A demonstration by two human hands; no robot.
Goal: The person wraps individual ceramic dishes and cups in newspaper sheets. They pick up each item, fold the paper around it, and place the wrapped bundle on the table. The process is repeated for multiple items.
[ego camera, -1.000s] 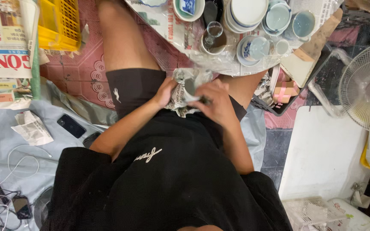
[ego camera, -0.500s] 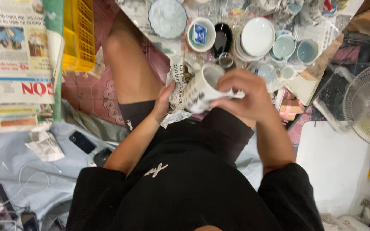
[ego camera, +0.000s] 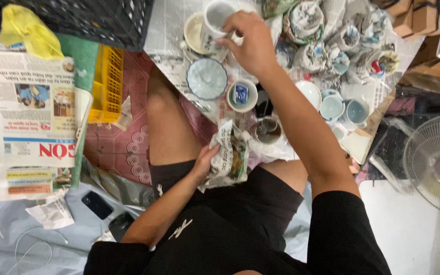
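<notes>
While the person sits on the floor with bare knees forward, the layout reads as follows, nearest first.

Left hand (ego camera: 203, 162): closed around a crumpled sheet of newspaper (ego camera: 228, 157), held at the lap just above the left thigh.

Glass cup (ego camera: 267, 130): stands just beyond the crumpled sheet, between the knees; contents cannot be made out.

Small bowl with blue inside (ego camera: 242, 95): upright, just beyond the glass cup, beside the patterned blue bowl (ego camera: 207, 79).

Pale cups (ego camera: 332, 107): a cluster to the right of the extended forearm, apart from it.

Right hand (ego camera: 248, 43): arm fully stretched forward, fingers curled over the rim of a white mug (ego camera: 216, 19); grip from the right side and above.

White mug: at the far edge of the spread, upright, opening toward the camera, long axis vertical. It sits touching or just over a cream saucer (ego camera: 193, 33); which of the two cannot be told.

Key relation: the mug lies straight ahead of the body and far out. Only the right hand is at it; the left is well apart, back at the lap.

Obstructions: bowls and cups stand beneath the outstretched arm, between mug and lap.

Far right: newspaper-wrapped pieces (ego camera: 327, 35) piled beside the mug.

Surroundings: yellow crate (ego camera: 107, 86) to the left, white fan (ego camera: 436, 165) to the right.
</notes>
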